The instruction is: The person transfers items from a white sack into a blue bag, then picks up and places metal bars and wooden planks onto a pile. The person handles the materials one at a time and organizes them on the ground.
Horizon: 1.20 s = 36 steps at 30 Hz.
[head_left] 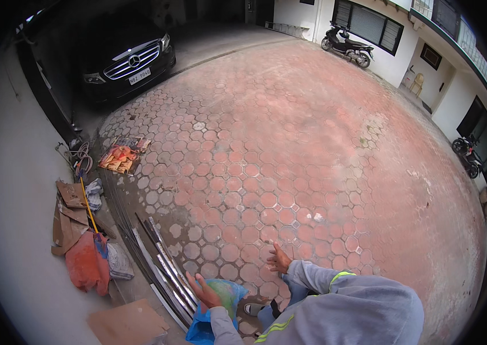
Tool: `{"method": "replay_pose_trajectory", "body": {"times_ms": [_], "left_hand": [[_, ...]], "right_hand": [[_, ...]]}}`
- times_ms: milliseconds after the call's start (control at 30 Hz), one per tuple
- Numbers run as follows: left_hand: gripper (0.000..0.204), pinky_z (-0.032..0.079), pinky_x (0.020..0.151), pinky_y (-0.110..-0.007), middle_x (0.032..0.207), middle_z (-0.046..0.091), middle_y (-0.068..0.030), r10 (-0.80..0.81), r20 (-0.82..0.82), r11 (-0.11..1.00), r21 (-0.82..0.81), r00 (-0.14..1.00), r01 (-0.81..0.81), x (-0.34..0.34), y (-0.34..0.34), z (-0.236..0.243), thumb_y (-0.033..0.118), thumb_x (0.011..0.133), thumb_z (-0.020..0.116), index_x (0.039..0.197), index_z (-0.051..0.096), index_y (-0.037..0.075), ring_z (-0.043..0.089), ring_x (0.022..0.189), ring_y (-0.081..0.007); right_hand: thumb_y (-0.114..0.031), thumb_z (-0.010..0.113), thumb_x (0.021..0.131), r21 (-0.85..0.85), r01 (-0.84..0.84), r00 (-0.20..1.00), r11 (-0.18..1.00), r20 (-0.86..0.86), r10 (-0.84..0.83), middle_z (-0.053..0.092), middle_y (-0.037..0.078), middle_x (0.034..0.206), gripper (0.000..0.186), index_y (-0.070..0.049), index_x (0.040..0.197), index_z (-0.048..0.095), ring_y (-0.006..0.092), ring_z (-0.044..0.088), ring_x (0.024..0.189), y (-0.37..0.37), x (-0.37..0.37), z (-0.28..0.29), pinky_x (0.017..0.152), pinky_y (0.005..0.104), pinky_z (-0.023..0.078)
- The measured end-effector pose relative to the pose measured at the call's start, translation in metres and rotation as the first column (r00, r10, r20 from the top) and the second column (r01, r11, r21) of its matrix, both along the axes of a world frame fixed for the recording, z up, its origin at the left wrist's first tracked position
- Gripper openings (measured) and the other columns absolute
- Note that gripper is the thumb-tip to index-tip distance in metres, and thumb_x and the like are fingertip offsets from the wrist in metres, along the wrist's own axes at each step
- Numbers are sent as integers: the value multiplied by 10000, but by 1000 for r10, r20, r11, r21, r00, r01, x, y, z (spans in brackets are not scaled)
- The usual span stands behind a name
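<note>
My left hand [204, 292] is open, fingers spread and thumb apart, and seems to hold nothing. It hovers beside a crumpled blue and green plastic bag [229, 292], partly covering it; whether it touches the bag I cannot tell. Long metal strips [168, 267], silvery and dark, lie in a bundle left of that hand along the wall side. My right hand [279, 260] is held out over the pavers in front of my leg, its fingers apart with nothing seen in them. Grey sleeves with yellow-green stripes cover both arms.
Left along the wall are a red-orange sack [87, 263], cardboard [71, 224], a yellow pole [89, 206], a coiled hose [82, 158] and a printed sheet [121, 155]. A flat board [127, 322] lies near. Farther off stand a black van [131, 63] and motorcycles [348, 47].
</note>
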<state>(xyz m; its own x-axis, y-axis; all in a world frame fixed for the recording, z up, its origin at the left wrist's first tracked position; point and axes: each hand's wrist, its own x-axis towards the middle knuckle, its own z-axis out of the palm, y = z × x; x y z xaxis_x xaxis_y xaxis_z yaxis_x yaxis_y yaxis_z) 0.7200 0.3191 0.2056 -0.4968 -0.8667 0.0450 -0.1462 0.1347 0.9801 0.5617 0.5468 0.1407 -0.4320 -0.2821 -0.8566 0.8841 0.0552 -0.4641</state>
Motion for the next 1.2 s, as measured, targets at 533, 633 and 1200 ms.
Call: {"method": "replay_pose_trajectory", "body": {"times_ms": [533,633,1200], "left_hand": [[488,468,919,-387,1004,685,-174,-577,778,817,551,250,172,-165,-7,-154,395,835,585,1030,667,-45,637,1001,-292],[468,475,909,-385,992,688,-171,-556,733,826,541,392,160,-262,-1,-126,377,832,589,1025,670,-41,641,990,-288],[362,512,852,-375,925,703,-149,-519,671,838,520,530,164,-638,-71,-99,279,814,613,998,683,-24,663,922,-266]], "right_hand": [[-575,478,885,487,-772,98,409,-544,833,595,200,1207,619,-73,1229,594,356,559,1116,77,-269,19,956,404,428],[-511,510,872,514,-608,284,605,-571,770,646,203,1063,510,-74,1086,663,381,603,995,114,-353,6,854,447,462],[-490,516,903,326,-533,598,781,-508,620,675,123,965,485,-58,1074,654,224,629,894,52,-697,39,785,356,475]]}}
